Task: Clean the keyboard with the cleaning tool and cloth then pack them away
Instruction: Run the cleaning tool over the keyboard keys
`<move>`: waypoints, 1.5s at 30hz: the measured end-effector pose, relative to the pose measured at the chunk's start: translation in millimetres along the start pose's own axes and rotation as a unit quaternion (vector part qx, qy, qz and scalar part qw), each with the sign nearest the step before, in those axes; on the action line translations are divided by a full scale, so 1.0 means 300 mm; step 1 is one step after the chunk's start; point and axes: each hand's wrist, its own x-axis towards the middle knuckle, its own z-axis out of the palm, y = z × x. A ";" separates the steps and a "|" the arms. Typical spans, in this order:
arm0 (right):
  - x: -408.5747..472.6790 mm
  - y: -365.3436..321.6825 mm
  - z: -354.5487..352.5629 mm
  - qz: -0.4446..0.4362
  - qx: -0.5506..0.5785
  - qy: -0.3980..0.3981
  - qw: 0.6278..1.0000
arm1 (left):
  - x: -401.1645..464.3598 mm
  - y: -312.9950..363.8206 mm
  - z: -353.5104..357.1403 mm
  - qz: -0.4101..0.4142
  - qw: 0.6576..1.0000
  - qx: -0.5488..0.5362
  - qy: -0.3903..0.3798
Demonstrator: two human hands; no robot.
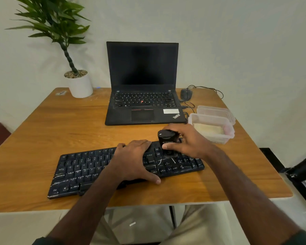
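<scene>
Flanking keyboard (88, 172) — laptop (142, 85) behind, plastic container (211, 128) right, plant (80, 85) far-left

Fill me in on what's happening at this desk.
A person is cleaning a black keyboard on a wooden table. The left hand lies flat across the middle of the keyboard, steadying it. The right hand grips a black cleaning tool and presses its lower end onto the keys at the right end. An open plastic box with something pale inside sits just behind that hand, with a second clear plastic piece behind it. A laptop, mouse and potted plant stand further back.
</scene>
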 end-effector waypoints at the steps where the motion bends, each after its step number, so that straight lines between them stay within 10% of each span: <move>1: 0.001 0.008 -0.011 0.008 -0.006 0.002 1.000 | 0.000 0.000 0.000 -0.001 1.000 0.001 -0.001; 45: -0.005 0.069 -0.054 0.031 -0.022 0.051 0.998 | 0.000 -0.080 -0.024 -0.010 1.000 -0.018 -0.006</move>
